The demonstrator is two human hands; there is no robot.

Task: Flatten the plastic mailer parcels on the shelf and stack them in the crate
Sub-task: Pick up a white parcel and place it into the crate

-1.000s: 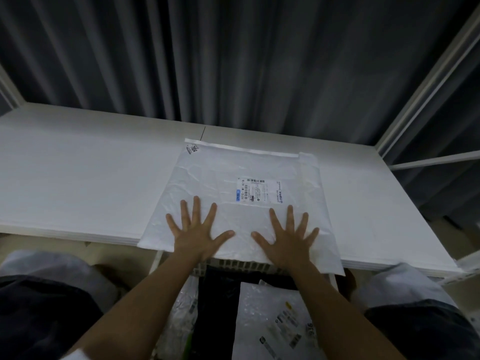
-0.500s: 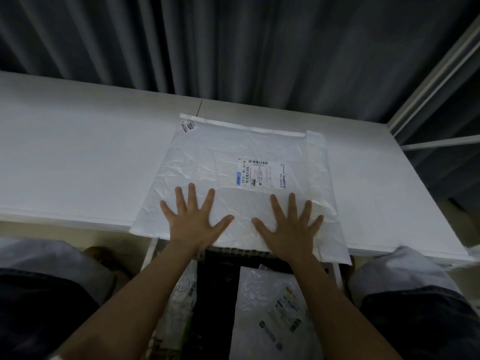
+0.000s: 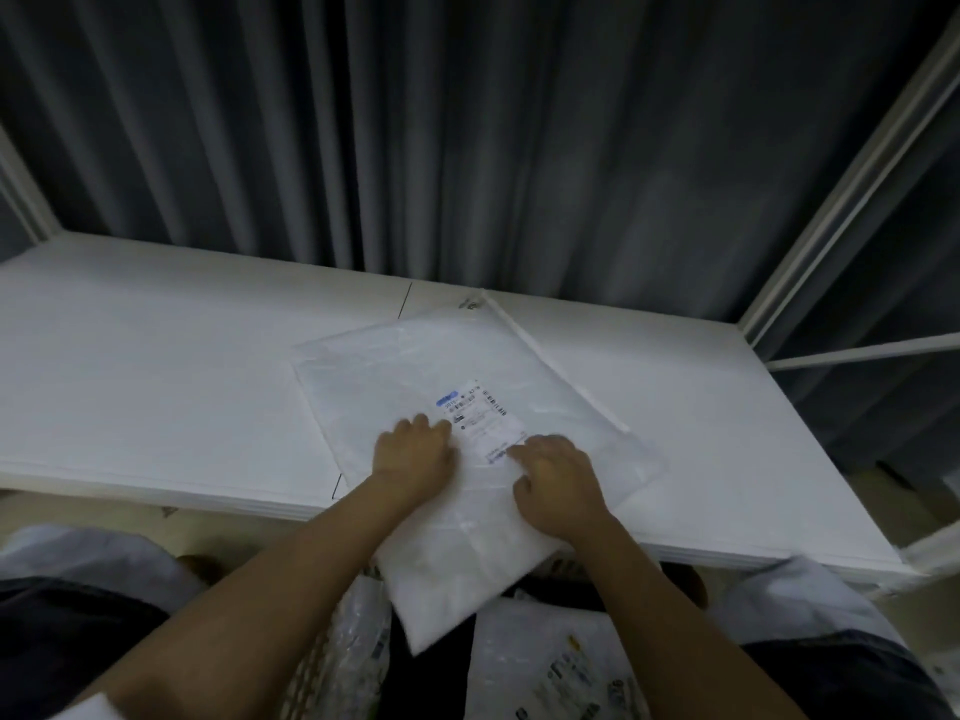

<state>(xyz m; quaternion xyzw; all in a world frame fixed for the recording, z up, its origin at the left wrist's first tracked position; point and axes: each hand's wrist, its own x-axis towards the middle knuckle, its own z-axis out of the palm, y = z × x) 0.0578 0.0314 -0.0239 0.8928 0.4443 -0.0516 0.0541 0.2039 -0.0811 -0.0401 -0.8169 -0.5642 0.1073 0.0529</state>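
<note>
A white plastic mailer (image 3: 415, 371) with a printed label lies askew on the white shelf (image 3: 156, 366), turned so one corner hangs past the shelf's front edge over the crate. My left hand (image 3: 415, 454) rests on it left of the label with fingers curled onto the plastic. My right hand (image 3: 558, 480) presses on it just right of the label, fingers bent. Both hands bear on the near half of the mailer. Below the shelf edge, the crate (image 3: 311, 667) holds other mailers (image 3: 550, 662), partly hidden by my arms.
Dark grey curtains hang behind the shelf. A white shelf post (image 3: 852, 184) rises at the right, with a crossbar. My knees in dark trousers sit at both bottom corners, either side of the crate.
The mailer has rotated and slid toward me, its near corner now overhanging the crate. My fingers, spread flat before, have curled on the plastic.
</note>
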